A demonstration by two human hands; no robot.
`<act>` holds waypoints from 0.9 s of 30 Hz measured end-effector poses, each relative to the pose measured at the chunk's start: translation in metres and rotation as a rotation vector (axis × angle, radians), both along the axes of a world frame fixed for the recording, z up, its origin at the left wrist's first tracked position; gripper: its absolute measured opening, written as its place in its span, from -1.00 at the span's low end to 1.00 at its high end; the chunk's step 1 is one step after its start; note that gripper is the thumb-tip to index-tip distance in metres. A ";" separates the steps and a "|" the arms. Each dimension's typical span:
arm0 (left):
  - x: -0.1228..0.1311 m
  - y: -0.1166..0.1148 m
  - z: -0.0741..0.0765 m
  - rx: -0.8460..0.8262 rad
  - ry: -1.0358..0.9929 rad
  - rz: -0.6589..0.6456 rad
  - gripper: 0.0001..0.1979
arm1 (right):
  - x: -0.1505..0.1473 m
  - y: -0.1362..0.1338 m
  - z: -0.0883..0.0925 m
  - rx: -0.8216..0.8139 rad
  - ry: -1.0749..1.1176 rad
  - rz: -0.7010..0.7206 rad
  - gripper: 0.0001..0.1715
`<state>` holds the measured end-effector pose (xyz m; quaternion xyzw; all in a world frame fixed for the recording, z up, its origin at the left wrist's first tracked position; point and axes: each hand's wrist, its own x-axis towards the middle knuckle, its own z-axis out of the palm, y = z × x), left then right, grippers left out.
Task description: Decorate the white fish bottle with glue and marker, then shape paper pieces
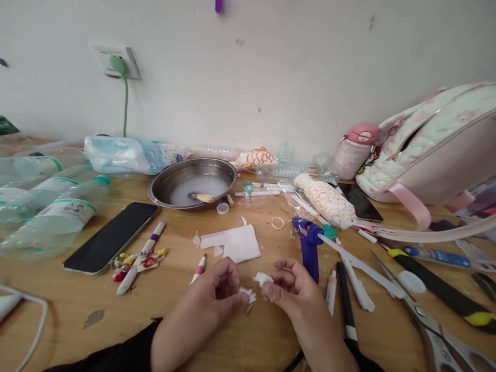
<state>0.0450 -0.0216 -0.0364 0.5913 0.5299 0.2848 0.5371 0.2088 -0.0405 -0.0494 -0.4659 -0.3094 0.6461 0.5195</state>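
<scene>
My left hand (217, 292) is closed, thumb and fingertips pinching a small scrap of white tissue (248, 295). Just to its right, my right hand (291, 289) grips a crumpled piece of white tissue (264, 279) between thumb and fingers. The two pieces are close together, with a small gap between them. Beyond my hands lies a folded white tissue (242, 243) with torn bits around it. An open-tipped marker (199, 268) is partly hidden behind my left hand. A blue glue gun (309, 243) with a white glue stick stands behind my right hand.
At the back is a metal basin (194, 183) of cloudy liquid. A phone (112, 237) and plastic bottles (65, 217) are on the left. Scissors (420, 310), a black-and-yellow cutter (437, 289), a white-and-orange fish shape (325, 199) and a backpack (437, 150) occupy the right.
</scene>
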 end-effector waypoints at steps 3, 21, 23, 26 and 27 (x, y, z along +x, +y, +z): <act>-0.003 0.000 0.003 -0.006 0.034 -0.075 -0.96 | 0.000 -0.002 0.001 0.045 -0.054 0.028 -0.52; -0.005 -0.001 -0.012 -0.157 -0.112 -0.147 -0.73 | 0.002 0.001 0.002 0.062 -0.138 0.003 -0.53; -0.005 -0.002 -0.012 -0.114 -0.101 -0.132 -0.67 | 0.003 0.001 0.000 0.074 -0.153 0.001 -0.55; -0.005 -0.003 -0.005 -0.093 -0.068 -0.189 -0.74 | 0.003 -0.001 0.001 0.088 -0.168 0.004 -0.55; -0.004 -0.003 -0.002 -0.099 -0.048 -0.219 -0.76 | 0.003 -0.001 0.001 0.091 -0.171 0.005 -0.55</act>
